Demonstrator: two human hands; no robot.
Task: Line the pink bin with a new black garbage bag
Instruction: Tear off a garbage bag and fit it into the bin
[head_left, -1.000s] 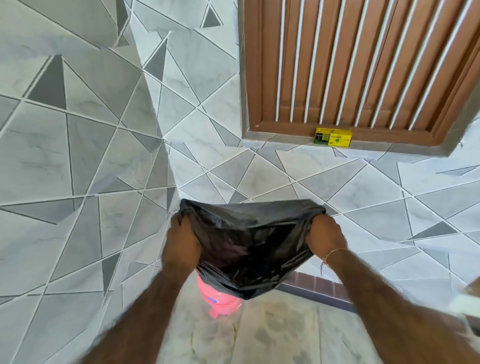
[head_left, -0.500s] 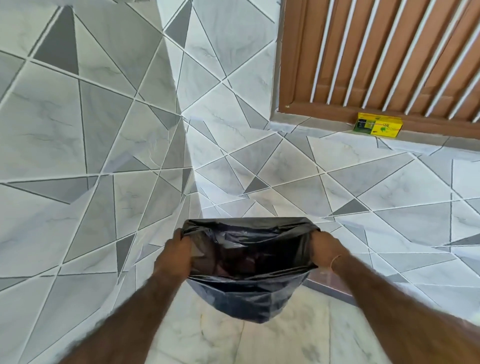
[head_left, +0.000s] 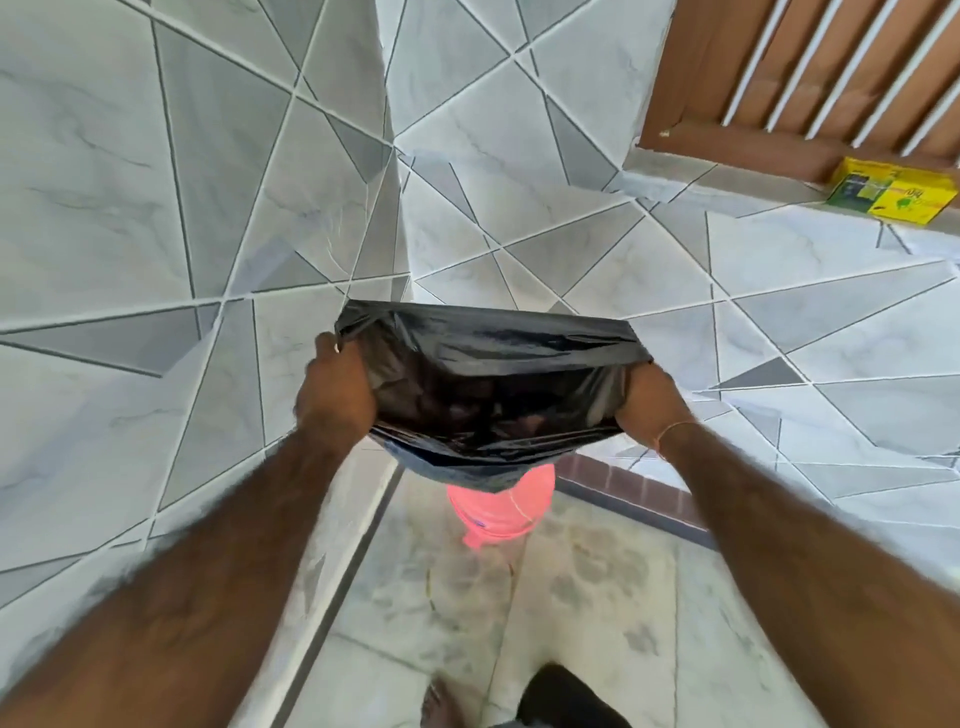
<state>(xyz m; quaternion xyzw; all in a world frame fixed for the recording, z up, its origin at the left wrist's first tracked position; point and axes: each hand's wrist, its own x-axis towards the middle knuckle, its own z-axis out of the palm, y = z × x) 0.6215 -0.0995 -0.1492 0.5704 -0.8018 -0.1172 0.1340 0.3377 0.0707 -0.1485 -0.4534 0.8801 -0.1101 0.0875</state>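
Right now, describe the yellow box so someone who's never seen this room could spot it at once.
Start at the brown slatted window in the upper right. Under it runs a tiled ledge, and the yellow box lies flat on that ledge near the right edge of the view. It is the only bright yellow thing among grey and white tiles, with green and dark print on top.

Your left hand (head_left: 336, 392) and right hand (head_left: 647, 402): both arms are extending forward, fingers curling, gripping something between them.
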